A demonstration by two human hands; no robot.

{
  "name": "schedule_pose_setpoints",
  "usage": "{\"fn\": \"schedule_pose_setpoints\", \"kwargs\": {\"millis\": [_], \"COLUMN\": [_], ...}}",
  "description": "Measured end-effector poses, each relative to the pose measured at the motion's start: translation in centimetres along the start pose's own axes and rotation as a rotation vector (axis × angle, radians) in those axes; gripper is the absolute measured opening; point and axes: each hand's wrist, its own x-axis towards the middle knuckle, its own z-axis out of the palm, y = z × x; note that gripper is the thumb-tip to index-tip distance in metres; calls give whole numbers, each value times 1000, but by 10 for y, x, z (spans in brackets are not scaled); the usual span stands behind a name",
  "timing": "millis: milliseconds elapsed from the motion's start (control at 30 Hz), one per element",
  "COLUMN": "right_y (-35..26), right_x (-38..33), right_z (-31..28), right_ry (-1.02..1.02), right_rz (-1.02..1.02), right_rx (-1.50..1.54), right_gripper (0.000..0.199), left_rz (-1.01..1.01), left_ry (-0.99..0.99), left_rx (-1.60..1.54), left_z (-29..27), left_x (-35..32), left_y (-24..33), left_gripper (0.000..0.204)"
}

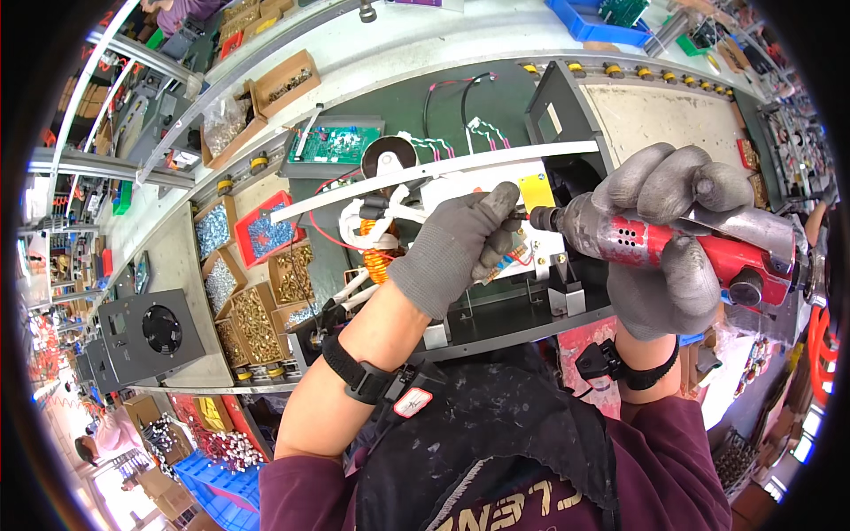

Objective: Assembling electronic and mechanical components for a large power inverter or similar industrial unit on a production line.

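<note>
My right hand [653,288], in a grey glove, is wrapped round a red and silver power screwdriver [639,242]. The tool lies almost level, its bit pointing left. Against the bit's tip, my gloved left hand [453,241] is closed in a pinch; whatever sits between its fingertips is hidden. Both hands are over an open dark metal chassis [518,320]. A white bar [478,161] crosses the chassis just beyond my left hand. By the bit is a yellow plate [535,192]. Left of my left hand are a copper coil [379,265] and thick white cables [356,228].
Boxes of brass screws [257,323] and a red tray [266,232] of silvery fasteners stand at the left. Behind them lies a green circuit board [336,144]. A dark panel with a fan [162,328] rests at the far left. A blue bin [598,25] stands at the back.
</note>
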Motion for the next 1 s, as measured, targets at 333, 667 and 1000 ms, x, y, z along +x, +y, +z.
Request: {"fn": "schedule_pose_setpoints", "kwargs": {"millis": [333, 667, 1000], "right_y": [9, 34, 36], "right_x": [-1, -9, -11], "right_z": [-32, -40, -38], "right_ry": [87, 191, 146], "right_rz": [261, 289, 299], "right_rx": [-256, -175, -287], "right_gripper": [35, 30, 22], "left_rz": [-43, 81, 19], "left_ry": [140, 16, 94], "left_rx": [254, -77, 222], "left_z": [5, -1, 6], "left_x": [-3, 3, -12], "left_y": [18, 10, 25], "left_gripper": [44, 39, 28]}}
